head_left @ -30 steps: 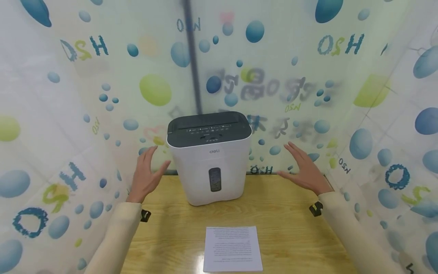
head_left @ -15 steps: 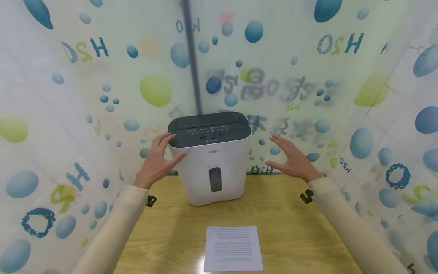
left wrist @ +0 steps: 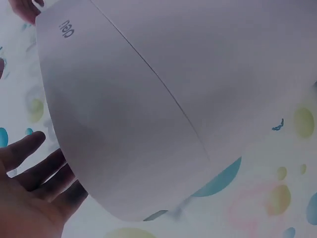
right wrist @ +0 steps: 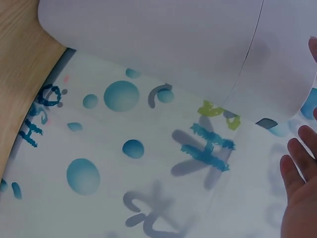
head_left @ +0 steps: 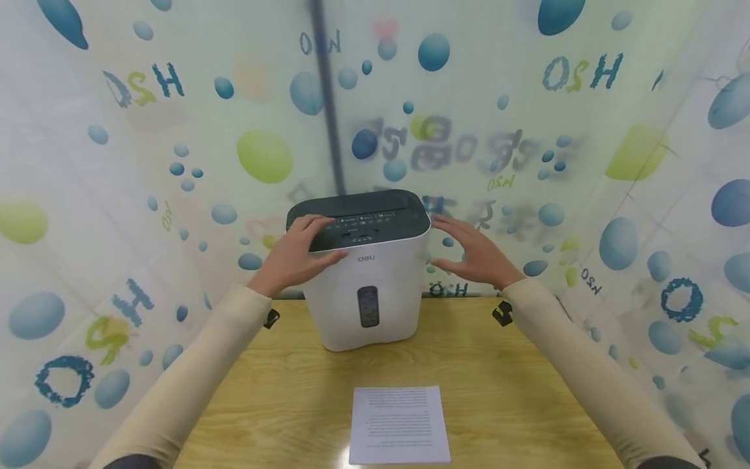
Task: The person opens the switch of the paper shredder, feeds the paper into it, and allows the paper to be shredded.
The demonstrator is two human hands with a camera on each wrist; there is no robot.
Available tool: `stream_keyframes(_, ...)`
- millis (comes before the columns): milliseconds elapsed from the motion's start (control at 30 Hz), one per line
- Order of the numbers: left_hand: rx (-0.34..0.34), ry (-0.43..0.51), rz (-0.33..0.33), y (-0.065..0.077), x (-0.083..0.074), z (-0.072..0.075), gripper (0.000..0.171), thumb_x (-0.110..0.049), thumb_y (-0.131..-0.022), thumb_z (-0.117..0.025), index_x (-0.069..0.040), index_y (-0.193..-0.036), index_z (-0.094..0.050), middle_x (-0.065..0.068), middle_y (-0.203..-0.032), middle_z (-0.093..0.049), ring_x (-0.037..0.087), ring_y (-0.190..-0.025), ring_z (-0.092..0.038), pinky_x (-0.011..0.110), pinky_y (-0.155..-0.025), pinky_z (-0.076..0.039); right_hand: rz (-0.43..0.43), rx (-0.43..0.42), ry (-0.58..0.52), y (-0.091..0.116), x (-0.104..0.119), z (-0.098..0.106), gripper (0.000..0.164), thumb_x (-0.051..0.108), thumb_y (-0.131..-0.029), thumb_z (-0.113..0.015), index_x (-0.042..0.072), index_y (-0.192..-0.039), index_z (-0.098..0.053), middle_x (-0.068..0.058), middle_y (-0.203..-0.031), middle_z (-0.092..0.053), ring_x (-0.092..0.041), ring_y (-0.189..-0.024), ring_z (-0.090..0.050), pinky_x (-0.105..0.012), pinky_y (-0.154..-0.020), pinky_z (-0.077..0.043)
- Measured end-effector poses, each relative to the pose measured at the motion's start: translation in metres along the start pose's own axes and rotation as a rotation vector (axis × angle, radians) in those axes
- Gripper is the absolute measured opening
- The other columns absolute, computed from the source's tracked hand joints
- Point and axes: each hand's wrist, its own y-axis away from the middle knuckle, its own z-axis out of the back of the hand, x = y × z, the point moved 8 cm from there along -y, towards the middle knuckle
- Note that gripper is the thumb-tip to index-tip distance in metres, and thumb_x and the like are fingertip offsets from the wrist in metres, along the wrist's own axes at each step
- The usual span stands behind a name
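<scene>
A white paper shredder [head_left: 340, 299] with a dark grey top and a small dark window stands upright on the wooden table. My left hand [head_left: 295, 257] is at its upper left front, fingers extended over the top edge and thumb before the front. In the left wrist view, the fingers of that hand [left wrist: 34, 188] lie at the shredder's edge; whether they touch it I cannot tell. My right hand [head_left: 477, 254] is at the right side, fingers and thumb spread, tips close to the edge. The right wrist view shows this hand [right wrist: 302, 183] just off the white casing.
Printed white paper [head_left: 400, 426] lies on the table [head_left: 486, 391] in front of the shredder. A curtain [head_left: 498, 98] with blue and green dots hangs behind and on both sides, close to the table's back edge.
My left hand has moved right, from beside the shredder to over its upper left front. My right hand has moved left, up to the right side. Shredder and paper have stayed put.
</scene>
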Motion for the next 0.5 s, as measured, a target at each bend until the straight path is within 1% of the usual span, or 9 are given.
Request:
stream_keyframes(133, 0.074, -0.024, -0.039, -0.014, -0.01, -0.005, 0.075, -0.059, -0.09, -0.071, -0.02, -0.151, -0.049, 0.01, -0.156, -0.043, 0.034, -0.141, -0.046, 0.059, -0.109, -0.045, 0.047, 0.01, 0.027, -0.014, 0.008, -0.004, 0.076, 0.039, -0.092, -0.077, 0.019, -0.157, -0.042, -0.003, -0.168, -0.032, -0.032, -0.154, -0.031, -0.059, -0.12, -0.032)
stream_keyframes(233, 0.132, -0.038, -0.069, -0.021, -0.016, -0.008, 0.072, -0.056, -0.091, -0.071, -0.022, -0.151, -0.05, 0.01, -0.155, -0.044, 0.034, -0.138, -0.049, 0.059, -0.107, -0.046, 0.092, 0.008, 0.041, -0.021, 0.016, -0.007, 0.072, 0.038, -0.093, -0.077, 0.017, -0.155, -0.046, -0.005, -0.166, -0.036, -0.032, -0.153, -0.035, -0.057, -0.119, -0.036)
stream_keyframes(367, 0.204, -0.047, -0.102, -0.029, -0.023, -0.012, 0.068, -0.052, -0.093, -0.071, -0.023, -0.151, -0.05, 0.009, -0.154, -0.046, 0.034, -0.136, -0.052, 0.058, -0.107, -0.047, 0.145, -0.007, 0.046, -0.029, 0.025, -0.008, 0.067, 0.036, -0.092, -0.078, 0.014, -0.15, -0.052, -0.008, -0.162, -0.043, -0.032, -0.149, -0.04, -0.055, -0.115, -0.04)
stream_keyframes(500, 0.264, -0.065, -0.133, -0.034, -0.028, -0.017, 0.063, -0.047, -0.096, -0.068, -0.023, -0.152, -0.049, 0.011, -0.154, -0.046, 0.034, -0.136, -0.052, 0.057, -0.108, -0.047, 0.184, -0.005, 0.057, -0.036, 0.029, -0.01, 0.059, 0.034, -0.093, -0.077, 0.013, -0.145, -0.057, -0.009, -0.158, -0.047, -0.032, -0.147, -0.043, -0.053, -0.116, -0.04)
